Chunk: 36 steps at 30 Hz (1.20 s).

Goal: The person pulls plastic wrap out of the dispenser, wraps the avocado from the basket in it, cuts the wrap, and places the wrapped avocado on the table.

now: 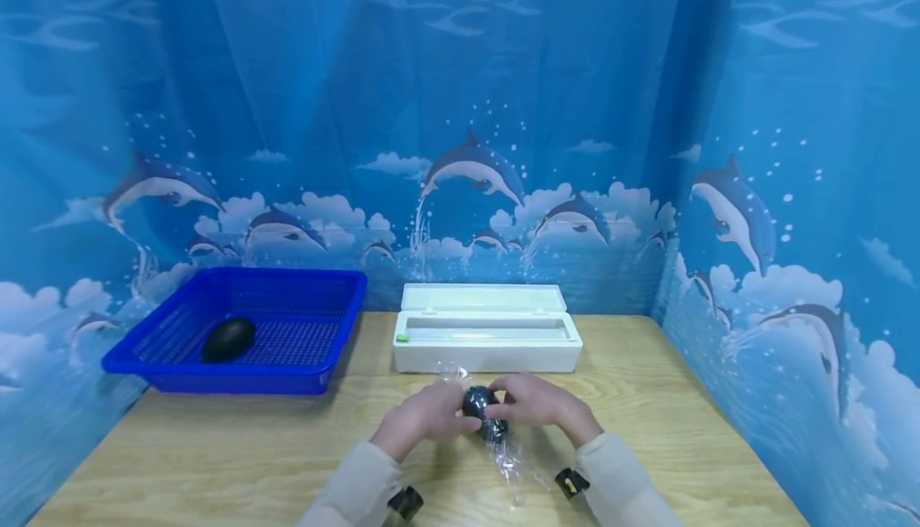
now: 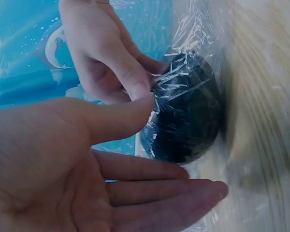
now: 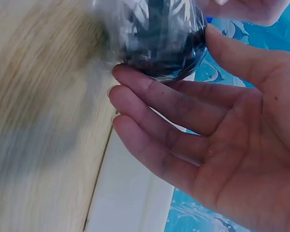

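Note:
A dark, oval, avocado-like object (image 1: 477, 403) wrapped in clear plastic film (image 1: 507, 461) is between both hands over the table's middle. My left hand (image 1: 430, 413) holds its left side, thumb on the film and fingers stretched along the other side. From the right, my right hand (image 1: 537, 401) holds it between thumb and fingertips. In the left wrist view, the film lies wrinkled over the dark object (image 2: 191, 118), and both thumbs meet at one side. Loose film trails toward the table's front.
A blue plastic basket (image 1: 302, 369) stands at the left with another dark oval object (image 1: 228, 339) in it. Behind the hands sits a white long box (image 1: 489, 358), lid raised, with a small green piece (image 1: 402, 338) at its left. A dolphin-print curtain (image 1: 460, 112) encloses the wooden table (image 1: 237, 463).

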Tool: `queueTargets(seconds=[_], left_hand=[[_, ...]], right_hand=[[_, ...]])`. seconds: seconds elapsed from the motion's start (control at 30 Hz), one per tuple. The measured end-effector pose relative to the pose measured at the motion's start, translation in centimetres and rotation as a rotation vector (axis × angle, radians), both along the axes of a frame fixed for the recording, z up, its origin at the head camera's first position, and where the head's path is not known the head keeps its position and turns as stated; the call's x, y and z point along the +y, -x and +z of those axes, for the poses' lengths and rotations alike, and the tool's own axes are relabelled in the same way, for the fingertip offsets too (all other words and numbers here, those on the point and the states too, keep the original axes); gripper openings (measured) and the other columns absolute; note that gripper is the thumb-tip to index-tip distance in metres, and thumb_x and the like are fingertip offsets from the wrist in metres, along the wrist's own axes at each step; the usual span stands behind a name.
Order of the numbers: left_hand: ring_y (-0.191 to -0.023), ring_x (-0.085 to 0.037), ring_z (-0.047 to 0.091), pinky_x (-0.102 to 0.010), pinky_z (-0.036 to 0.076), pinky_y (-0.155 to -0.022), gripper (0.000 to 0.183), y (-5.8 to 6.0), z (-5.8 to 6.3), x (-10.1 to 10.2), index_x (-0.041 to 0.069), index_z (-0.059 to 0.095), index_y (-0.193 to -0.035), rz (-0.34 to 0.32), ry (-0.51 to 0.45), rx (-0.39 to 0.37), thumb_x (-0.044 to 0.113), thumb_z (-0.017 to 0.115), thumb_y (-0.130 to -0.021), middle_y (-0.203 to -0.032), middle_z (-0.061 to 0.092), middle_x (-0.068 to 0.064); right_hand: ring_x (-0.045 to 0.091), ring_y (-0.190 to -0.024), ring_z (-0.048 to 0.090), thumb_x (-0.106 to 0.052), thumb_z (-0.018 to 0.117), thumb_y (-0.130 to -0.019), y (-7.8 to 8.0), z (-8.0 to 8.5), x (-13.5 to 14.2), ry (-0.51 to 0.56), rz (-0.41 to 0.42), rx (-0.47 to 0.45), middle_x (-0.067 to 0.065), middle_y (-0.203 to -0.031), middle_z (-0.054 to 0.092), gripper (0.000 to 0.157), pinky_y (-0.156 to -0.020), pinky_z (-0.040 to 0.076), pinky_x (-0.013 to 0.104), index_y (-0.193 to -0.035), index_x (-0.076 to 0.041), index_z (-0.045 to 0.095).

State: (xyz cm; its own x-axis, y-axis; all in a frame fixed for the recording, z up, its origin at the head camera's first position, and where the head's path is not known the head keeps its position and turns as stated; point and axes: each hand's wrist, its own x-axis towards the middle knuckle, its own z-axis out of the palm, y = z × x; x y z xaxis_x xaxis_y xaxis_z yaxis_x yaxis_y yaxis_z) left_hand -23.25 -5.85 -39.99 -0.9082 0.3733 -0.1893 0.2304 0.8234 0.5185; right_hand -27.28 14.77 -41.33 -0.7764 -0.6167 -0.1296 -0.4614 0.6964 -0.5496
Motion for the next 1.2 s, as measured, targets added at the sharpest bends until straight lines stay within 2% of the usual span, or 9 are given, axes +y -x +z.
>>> queueTargets(seconds=[0.2, 0.4, 0.57, 0.7, 0.87, 1.0, 1.1, 1.2], left_hand=[[-0.065, -0.015, 0.053, -0.027, 0.047, -0.059, 0.029, 0.6, -1.1, -0.1, 0.003, 0.068, -0.1, 0.021, -0.055, 0.047, 0.03, 0.076, -0.092, -0.077, 0.061, -0.002], [-0.063, -0.013, 0.05, -0.025, 0.043, -0.056, 0.024, 1.1, -1.7, -0.5, 0.009, 0.064, -0.086, 0.008, -0.057, 0.055, 0.028, 0.077, -0.092, -0.073, 0.059, 0.0], [-0.064, -0.013, 0.051, -0.025, 0.044, -0.057, 0.027, 1.0, -1.3, -1.1, 0.012, 0.062, -0.082, -0.03, -0.007, 0.014, 0.032, 0.079, -0.089, -0.072, 0.059, 0.001], [-0.063, -0.012, 0.052, -0.025, 0.044, -0.057, 0.029, 0.9, -0.7, -1.5, 0.013, 0.063, -0.08, -0.051, 0.032, -0.02, 0.036, 0.081, -0.087, -0.071, 0.061, 0.001], [-0.063, -0.012, 0.053, -0.026, 0.044, -0.057, 0.033, 0.9, -0.4, -1.5, 0.013, 0.065, -0.077, -0.012, 0.033, -0.005, 0.038, 0.086, -0.081, -0.069, 0.062, 0.002], [-0.068, -0.015, 0.054, -0.027, 0.045, -0.059, 0.037, 1.1, -0.3, -1.2, 0.01, 0.064, -0.082, 0.03, -0.038, 0.043, 0.031, 0.093, -0.073, -0.075, 0.061, 0.0], [-0.075, -0.017, 0.057, -0.03, 0.05, -0.065, 0.041, 1.3, -0.3, -1.1, 0.01, 0.064, -0.09, 0.031, -0.088, 0.071, 0.024, 0.096, -0.068, -0.084, 0.063, -0.002], [-0.084, -0.019, 0.063, -0.036, 0.056, -0.074, 0.044, 1.5, -0.3, -1.1, 0.008, 0.068, -0.097, 0.009, -0.099, 0.089, 0.024, 0.096, -0.067, -0.095, 0.069, -0.006]], right_hand=[[0.01, -0.061, 0.057, -0.033, 0.07, -0.097, -0.2, -0.1, -0.4, 0.004, -0.031, -0.02, 0.0, -0.076, 0.067, 0.044, -0.053, 0.045, 0.023, -0.121, 0.005, 0.067], [0.013, -0.061, 0.059, -0.035, 0.071, -0.096, -0.9, 0.0, -0.9, -0.007, -0.088, -0.043, 0.001, -0.073, 0.067, 0.043, -0.054, 0.047, 0.025, -0.11, 0.006, 0.07], [0.022, -0.065, 0.068, -0.034, 0.072, -0.096, -1.5, 0.6, -1.1, -0.006, -0.067, -0.113, 0.007, -0.073, 0.073, 0.038, -0.06, 0.051, 0.027, -0.101, 0.003, 0.073], [0.025, -0.067, 0.07, -0.037, 0.073, -0.095, -1.9, 1.0, -1.4, -0.025, -0.058, -0.139, 0.007, -0.071, 0.073, 0.035, -0.061, 0.052, 0.026, -0.092, -0.001, 0.074], [0.024, -0.065, 0.07, -0.036, 0.076, -0.093, -2.0, 1.3, -1.5, -0.039, -0.071, -0.125, 0.006, -0.069, 0.072, 0.032, -0.057, 0.05, 0.025, -0.085, -0.005, 0.075], [0.02, -0.068, 0.066, -0.036, 0.08, -0.088, -2.0, 1.3, -1.4, -0.018, -0.107, -0.089, 0.005, -0.076, 0.071, 0.037, -0.059, 0.05, 0.027, -0.099, -0.001, 0.073], [0.017, -0.075, 0.062, -0.036, 0.084, -0.085, -1.8, 1.1, -1.2, 0.009, -0.114, -0.046, 0.006, -0.088, 0.068, 0.051, -0.062, 0.05, 0.03, -0.118, -0.003, 0.065], [0.021, -0.087, 0.062, -0.037, 0.085, -0.084, -1.5, 1.0, -1.2, 0.037, -0.065, -0.002, 0.011, -0.104, 0.068, 0.062, -0.066, 0.052, 0.032, -0.132, -0.009, 0.057]])
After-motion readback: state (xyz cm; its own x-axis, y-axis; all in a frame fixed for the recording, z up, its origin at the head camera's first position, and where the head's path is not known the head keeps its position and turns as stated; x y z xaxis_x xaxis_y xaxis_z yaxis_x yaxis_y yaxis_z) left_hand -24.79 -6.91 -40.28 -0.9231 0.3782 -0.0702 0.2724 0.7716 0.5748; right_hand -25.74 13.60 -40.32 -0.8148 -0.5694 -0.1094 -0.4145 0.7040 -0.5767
